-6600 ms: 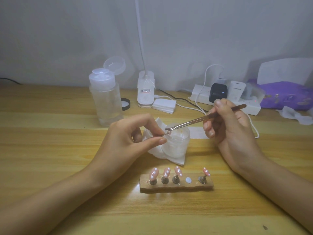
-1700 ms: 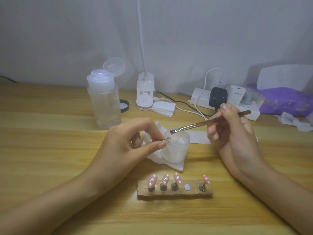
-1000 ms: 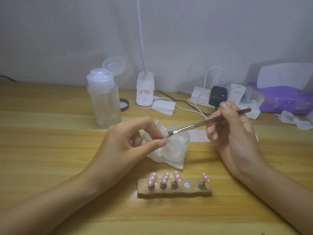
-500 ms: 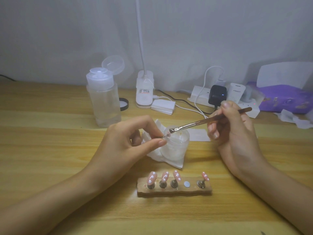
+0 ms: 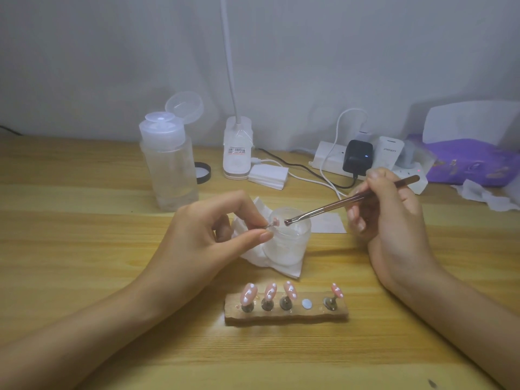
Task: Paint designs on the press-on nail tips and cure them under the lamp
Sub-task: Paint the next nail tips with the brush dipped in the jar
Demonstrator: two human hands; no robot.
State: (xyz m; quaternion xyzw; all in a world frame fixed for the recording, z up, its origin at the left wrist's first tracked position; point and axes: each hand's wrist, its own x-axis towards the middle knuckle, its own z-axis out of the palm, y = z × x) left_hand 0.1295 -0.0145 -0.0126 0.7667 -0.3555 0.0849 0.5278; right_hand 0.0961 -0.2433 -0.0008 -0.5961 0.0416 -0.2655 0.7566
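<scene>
While left hand (image 5: 202,240) pinches the stem of a pink nail tip (image 5: 274,221) over the frosted jar (image 5: 289,244), right hand (image 5: 394,220) fingers (image 5: 378,181) curl round brush (image 5: 323,209), bristles just beside the tip. Four dotted tips (image 5: 249,294) stand on wooden holder (image 5: 287,318), nearer on worktop (image 5: 84,249).
</scene>
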